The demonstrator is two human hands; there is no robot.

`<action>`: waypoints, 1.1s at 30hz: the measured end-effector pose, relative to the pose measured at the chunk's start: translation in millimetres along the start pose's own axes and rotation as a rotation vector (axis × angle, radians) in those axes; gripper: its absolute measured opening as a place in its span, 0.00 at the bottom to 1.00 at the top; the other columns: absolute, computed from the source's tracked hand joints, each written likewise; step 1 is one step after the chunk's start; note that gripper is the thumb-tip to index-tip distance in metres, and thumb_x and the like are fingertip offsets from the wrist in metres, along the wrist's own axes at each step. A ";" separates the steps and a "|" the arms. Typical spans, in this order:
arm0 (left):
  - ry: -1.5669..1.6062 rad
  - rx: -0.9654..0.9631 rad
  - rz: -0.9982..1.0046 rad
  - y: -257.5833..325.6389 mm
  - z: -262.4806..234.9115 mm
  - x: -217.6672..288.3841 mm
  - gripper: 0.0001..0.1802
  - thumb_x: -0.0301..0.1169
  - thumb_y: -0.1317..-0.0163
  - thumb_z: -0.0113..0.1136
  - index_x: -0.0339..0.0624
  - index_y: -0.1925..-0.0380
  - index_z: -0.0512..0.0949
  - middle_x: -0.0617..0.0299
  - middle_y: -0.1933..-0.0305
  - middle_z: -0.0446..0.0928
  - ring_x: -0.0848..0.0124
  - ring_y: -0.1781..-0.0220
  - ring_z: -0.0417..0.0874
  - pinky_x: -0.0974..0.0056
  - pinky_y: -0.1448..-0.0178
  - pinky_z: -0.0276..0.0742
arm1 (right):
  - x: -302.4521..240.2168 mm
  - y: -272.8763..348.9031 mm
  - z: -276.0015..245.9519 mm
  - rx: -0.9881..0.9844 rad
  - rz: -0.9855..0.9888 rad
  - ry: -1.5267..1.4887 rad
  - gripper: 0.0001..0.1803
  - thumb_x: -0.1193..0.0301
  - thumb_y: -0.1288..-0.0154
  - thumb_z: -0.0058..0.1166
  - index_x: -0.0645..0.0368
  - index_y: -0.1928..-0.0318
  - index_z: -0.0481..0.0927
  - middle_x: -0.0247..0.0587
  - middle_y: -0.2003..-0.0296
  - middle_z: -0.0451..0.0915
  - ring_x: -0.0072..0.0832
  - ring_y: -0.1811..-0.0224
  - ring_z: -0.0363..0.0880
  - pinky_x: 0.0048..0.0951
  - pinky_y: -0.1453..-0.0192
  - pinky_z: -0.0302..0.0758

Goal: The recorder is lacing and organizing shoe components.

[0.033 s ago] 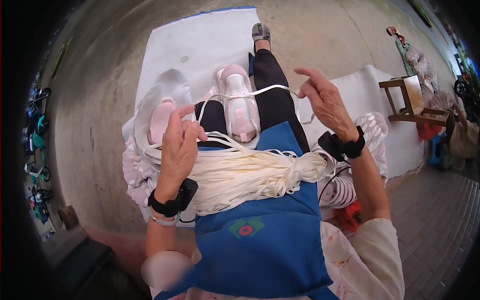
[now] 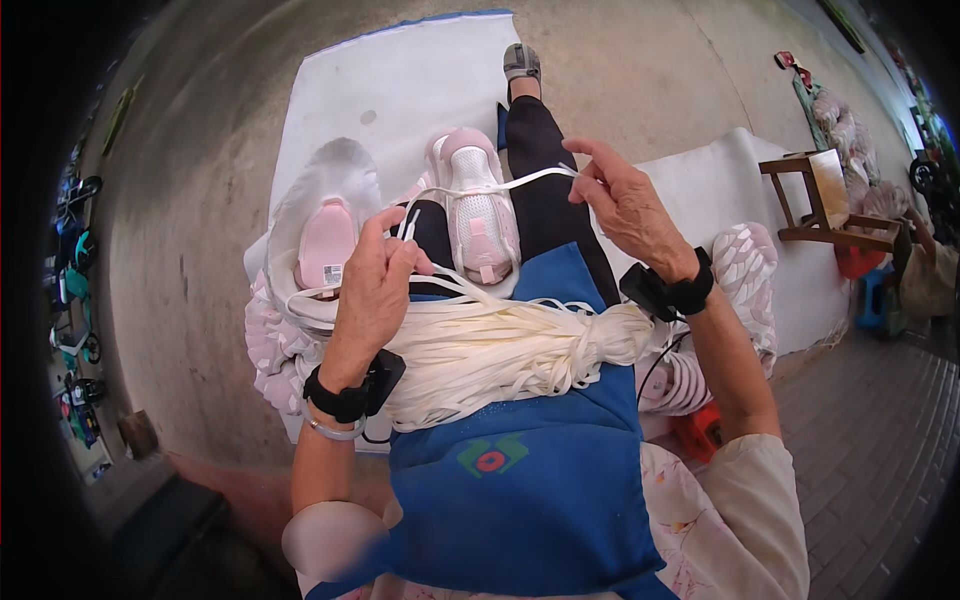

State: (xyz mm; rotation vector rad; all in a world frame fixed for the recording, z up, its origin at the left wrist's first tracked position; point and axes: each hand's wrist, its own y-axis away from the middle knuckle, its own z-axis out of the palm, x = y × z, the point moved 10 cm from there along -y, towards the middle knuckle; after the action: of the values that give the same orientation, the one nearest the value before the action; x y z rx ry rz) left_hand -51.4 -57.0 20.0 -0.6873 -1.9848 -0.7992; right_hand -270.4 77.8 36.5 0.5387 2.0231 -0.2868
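A pink-and-white sneaker upper lies between my legs, just beyond my lap. A flat white shoelace crosses it, its two ends drawn out to either side. My left hand is closed, thumb and forefinger pinching the lace's left end, whose tip points up. On the other side my right hand pinches the right end near its tip. Across my blue apron lies a thick bundle of cream-white laces, gathered at its right end, with several strands looping away toward the left.
Left of the upper is a sneaker piece with a pink insole. Pink-and-white shoe parts are heaped at my left and right. A white sheet covers the floor ahead. A wooden stool stands at far right, beside a blue object.
My right hand has moved left and slightly down, its fingers now at the lace tip. My left hand has shifted a little to the right, and the lace's left end now stands up there.
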 end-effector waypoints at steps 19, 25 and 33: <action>-0.357 -0.183 -0.012 -99.3 42.8 -21.4 0.12 0.34 0.39 0.59 0.35 0.65 0.77 0.53 0.70 0.79 0.64 0.67 0.79 0.63 0.58 0.73 | 36.9 -54.3 86.2 -0.204 -0.134 0.169 0.10 0.71 0.43 0.55 0.66 0.65 0.81 0.55 0.74 0.81 0.47 0.68 0.81 0.40 0.60 0.76; -0.353 -0.211 -0.018 -106.0 43.6 -35.3 0.10 0.33 0.42 0.60 0.36 0.69 0.76 0.58 0.74 0.75 0.69 0.72 0.74 0.65 0.64 0.71 | 29.3 -51.8 88.9 -0.234 -0.161 0.200 0.11 0.69 0.42 0.55 0.65 0.68 0.82 0.54 0.73 0.80 0.47 0.69 0.80 0.39 0.61 0.76; -0.231 -0.229 -0.089 -109.1 46.4 -38.1 0.09 0.32 0.41 0.59 0.36 0.71 0.76 0.66 0.78 0.72 0.76 0.76 0.69 0.68 0.69 0.68 | 40.3 -56.3 88.9 -0.263 -0.078 0.182 0.13 0.66 0.40 0.54 0.65 0.68 0.82 0.54 0.74 0.80 0.46 0.71 0.80 0.40 0.62 0.76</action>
State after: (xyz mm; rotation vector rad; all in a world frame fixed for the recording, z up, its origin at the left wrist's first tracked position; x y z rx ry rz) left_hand -135.3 -98.5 -62.2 -0.8614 -2.1632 -1.0527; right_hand -246.3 1.9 -43.2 0.3306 2.2185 -0.0163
